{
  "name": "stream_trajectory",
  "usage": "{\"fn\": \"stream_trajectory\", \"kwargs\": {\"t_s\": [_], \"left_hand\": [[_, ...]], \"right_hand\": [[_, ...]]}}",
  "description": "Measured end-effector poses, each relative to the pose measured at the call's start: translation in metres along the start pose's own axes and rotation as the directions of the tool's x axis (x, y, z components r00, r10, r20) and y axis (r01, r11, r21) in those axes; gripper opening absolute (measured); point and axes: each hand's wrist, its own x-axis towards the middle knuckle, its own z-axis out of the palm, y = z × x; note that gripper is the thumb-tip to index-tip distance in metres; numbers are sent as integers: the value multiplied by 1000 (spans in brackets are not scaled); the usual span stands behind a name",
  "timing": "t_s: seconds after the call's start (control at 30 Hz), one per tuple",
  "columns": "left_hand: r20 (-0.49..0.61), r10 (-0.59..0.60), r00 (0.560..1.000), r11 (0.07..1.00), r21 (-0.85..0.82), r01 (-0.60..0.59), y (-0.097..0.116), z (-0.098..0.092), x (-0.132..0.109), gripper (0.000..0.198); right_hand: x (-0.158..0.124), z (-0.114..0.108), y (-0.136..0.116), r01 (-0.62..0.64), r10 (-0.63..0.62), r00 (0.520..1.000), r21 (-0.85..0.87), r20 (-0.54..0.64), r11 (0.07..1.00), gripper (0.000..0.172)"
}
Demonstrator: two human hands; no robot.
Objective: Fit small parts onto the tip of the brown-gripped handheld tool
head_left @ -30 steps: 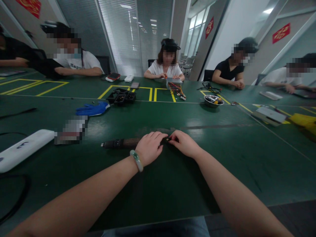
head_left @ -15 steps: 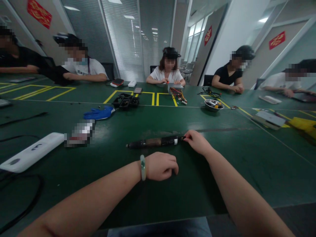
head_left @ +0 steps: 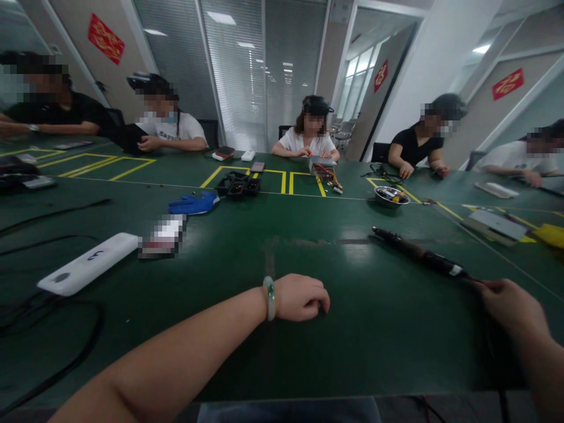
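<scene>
While the left hand (head_left: 302, 298) is loosely half-curled and grasping nothing over the table (head_left: 352, 346), one green bangle (head_left: 269, 298) at its wrist, the right hand (head_left: 513, 305) pinches the cord end of one dark powered screwdriver (head_left: 418, 254) at the table's right side. Farther off I count one blue glove (head_left: 192, 204), one metal bowl (head_left: 390, 204) and five people (head_left: 306, 143) across the table.

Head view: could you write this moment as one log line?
right hand: holding electric screwdriver at tail end | left hand: loosely curled, nothing visibly held | metal bowl: beyond screwdriver
</scene>
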Motion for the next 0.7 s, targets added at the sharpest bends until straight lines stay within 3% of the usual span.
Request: {"fn": "stream_trajectory", "kwargs": {"t_s": [0.13,0.53,0.7], "left_hand": [[-14,-3,1000,1000,-8,2,0,0,1,22],[4,-25,1000,1000,-2,25,0,2,5,22],[14,-28,1000,999,-19,28,0,1,6,22]], "right_hand": [[-3,5,31,-67,70,994,39,-85,997,54],[-7,1,26,-90,95,991,55,-93,994,48],[-5,4,29,18,-20,990,-10,-143,1000,50]]}}
